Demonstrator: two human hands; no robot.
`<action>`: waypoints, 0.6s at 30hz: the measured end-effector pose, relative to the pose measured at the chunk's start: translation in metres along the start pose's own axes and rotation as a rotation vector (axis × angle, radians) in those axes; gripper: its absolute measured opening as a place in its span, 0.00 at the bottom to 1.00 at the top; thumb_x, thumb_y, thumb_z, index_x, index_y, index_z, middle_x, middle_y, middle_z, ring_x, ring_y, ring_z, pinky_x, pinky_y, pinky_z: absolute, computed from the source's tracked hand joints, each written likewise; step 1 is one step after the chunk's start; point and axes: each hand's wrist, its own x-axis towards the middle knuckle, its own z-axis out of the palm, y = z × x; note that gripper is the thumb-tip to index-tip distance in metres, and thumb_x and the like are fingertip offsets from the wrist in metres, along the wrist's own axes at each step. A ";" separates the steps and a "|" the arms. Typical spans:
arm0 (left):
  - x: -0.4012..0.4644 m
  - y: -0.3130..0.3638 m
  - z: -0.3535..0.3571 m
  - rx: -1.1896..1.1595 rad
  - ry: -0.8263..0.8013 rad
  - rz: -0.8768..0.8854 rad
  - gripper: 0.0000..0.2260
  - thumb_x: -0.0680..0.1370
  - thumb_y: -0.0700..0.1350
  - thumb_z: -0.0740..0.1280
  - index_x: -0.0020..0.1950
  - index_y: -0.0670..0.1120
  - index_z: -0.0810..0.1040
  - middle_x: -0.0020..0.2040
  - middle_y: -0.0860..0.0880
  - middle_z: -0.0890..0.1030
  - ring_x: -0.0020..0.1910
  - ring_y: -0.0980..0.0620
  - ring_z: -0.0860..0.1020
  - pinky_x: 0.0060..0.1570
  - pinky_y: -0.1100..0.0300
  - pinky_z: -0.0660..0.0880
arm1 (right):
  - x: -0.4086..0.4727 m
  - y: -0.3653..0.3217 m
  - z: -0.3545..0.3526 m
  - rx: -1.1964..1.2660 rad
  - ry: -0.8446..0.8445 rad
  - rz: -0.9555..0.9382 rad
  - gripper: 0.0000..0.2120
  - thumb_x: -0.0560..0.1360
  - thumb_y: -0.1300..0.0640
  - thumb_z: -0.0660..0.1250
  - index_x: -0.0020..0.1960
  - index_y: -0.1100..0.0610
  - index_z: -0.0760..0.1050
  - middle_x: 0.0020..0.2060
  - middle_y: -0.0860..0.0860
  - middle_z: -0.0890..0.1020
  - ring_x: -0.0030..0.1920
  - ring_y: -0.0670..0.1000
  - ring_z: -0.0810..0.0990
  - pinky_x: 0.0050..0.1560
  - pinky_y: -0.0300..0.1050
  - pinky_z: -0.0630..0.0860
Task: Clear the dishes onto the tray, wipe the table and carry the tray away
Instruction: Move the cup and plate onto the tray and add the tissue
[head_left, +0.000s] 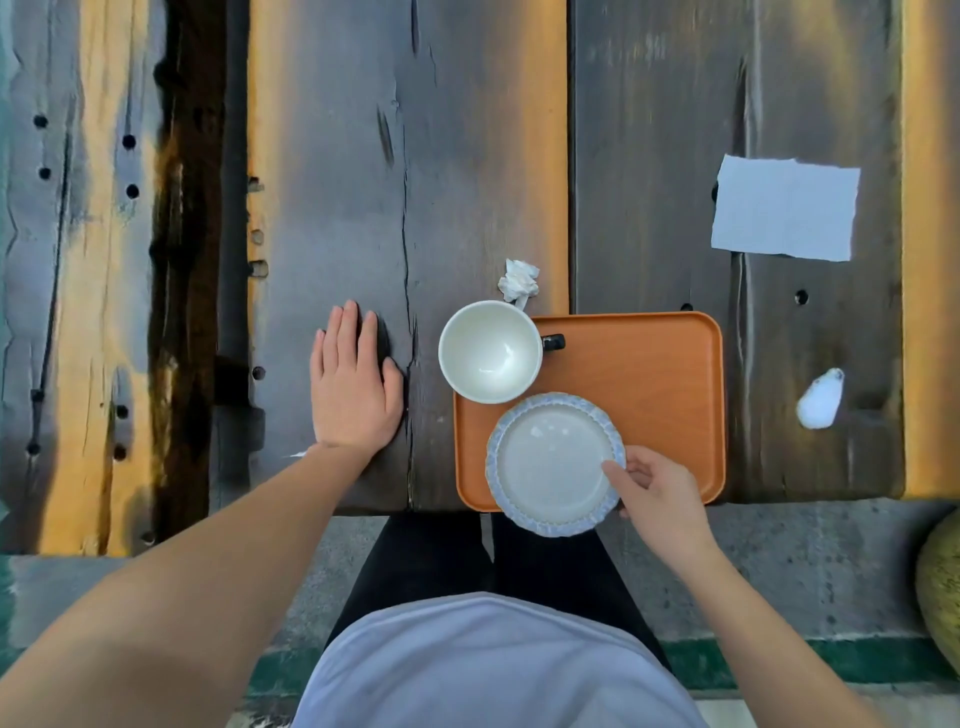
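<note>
Wooden plank table (332, 156), dark and weathered, seen from above; person stands at its near edge.

Orange tray (649, 395) sits at the near edge of the table, right of centre, its near left corner just at the table's lip.

White cup (488, 351), empty, stands at the tray's far left corner, overhanging the tray's left edge; a dark handle (553, 341) points right over the tray.

Blue-rimmed plate (553, 462), empty, at the tray's near left corner; its near rim sticks out past the tray and the table edge. It looks slightly lifted or tilted, cannot tell for sure. Plate rim and cup rim are just beside each other.

Right hand (657, 493) pinches the plate's right rim, thumb on top, fingers curled under.

Left hand (353, 384) lies flat and open on the table, palm down, left of the cup, holding nothing.

Crumpled tissue (518, 280) on the table just beyond the tray's far left corner, near the cup.

Flat paper napkin (785, 208) lies toward the table's right side, well beyond the tray.

Small white lump (821, 399), blurred, on the table right of the tray's right edge; cannot tell what it is.
</note>
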 end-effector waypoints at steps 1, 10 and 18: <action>0.000 0.000 0.000 0.002 0.000 -0.003 0.26 0.80 0.47 0.56 0.78 0.38 0.66 0.80 0.38 0.63 0.80 0.40 0.59 0.80 0.44 0.54 | 0.003 0.000 0.001 -0.004 0.007 -0.008 0.05 0.79 0.55 0.67 0.48 0.48 0.81 0.41 0.54 0.86 0.44 0.58 0.83 0.44 0.59 0.81; 0.000 0.002 0.002 0.047 -0.024 -0.006 0.28 0.80 0.48 0.55 0.79 0.38 0.64 0.80 0.38 0.62 0.80 0.39 0.58 0.79 0.44 0.54 | 0.011 -0.006 0.015 -0.013 0.060 -0.030 0.03 0.78 0.53 0.69 0.48 0.47 0.81 0.38 0.47 0.85 0.42 0.49 0.84 0.46 0.57 0.83; 0.000 0.003 0.001 0.057 -0.043 -0.013 0.28 0.80 0.48 0.55 0.79 0.38 0.63 0.81 0.38 0.61 0.81 0.40 0.57 0.80 0.44 0.53 | 0.011 -0.016 0.020 -0.172 0.090 -0.066 0.01 0.77 0.50 0.69 0.47 0.46 0.79 0.34 0.48 0.82 0.35 0.51 0.81 0.41 0.58 0.82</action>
